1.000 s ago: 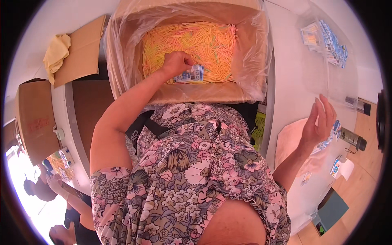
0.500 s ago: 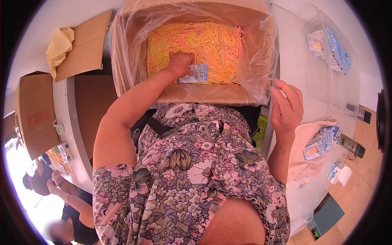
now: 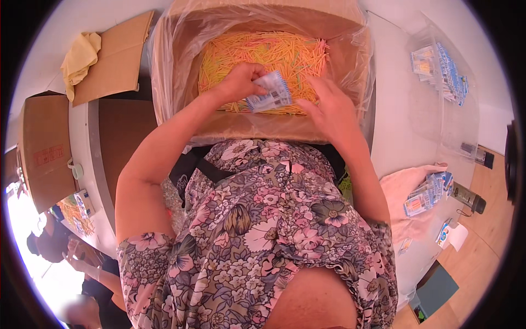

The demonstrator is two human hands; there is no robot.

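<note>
My left hand (image 3: 245,80) is closed on a small clear plastic packet (image 3: 271,92) with blue printed edges. It holds the packet tilted above a heap of thin sticks (image 3: 296,52), mostly orange and yellow with some pink and green. These lie in a cardboard box (image 3: 263,125) lined with a clear plastic bag (image 3: 183,71). Over the box's right part, my right hand (image 3: 329,107) hovers with thumb and fingers apart, its thumb close to the packet's right edge. Whether that thumb touches the packet I cannot tell.
Right of the box, a clear plastic tray (image 3: 430,118) holds several blue-edged packets (image 3: 452,74). More packets (image 3: 427,194) lie on a pink cloth (image 3: 397,186). Cardboard boxes (image 3: 48,153) and a yellow cloth (image 3: 81,57) are at left. Another person (image 3: 101,279) sits at lower left.
My right hand has come from the table at right to over the box, near the packet. My left hand has lifted and tilted the packet slightly.
</note>
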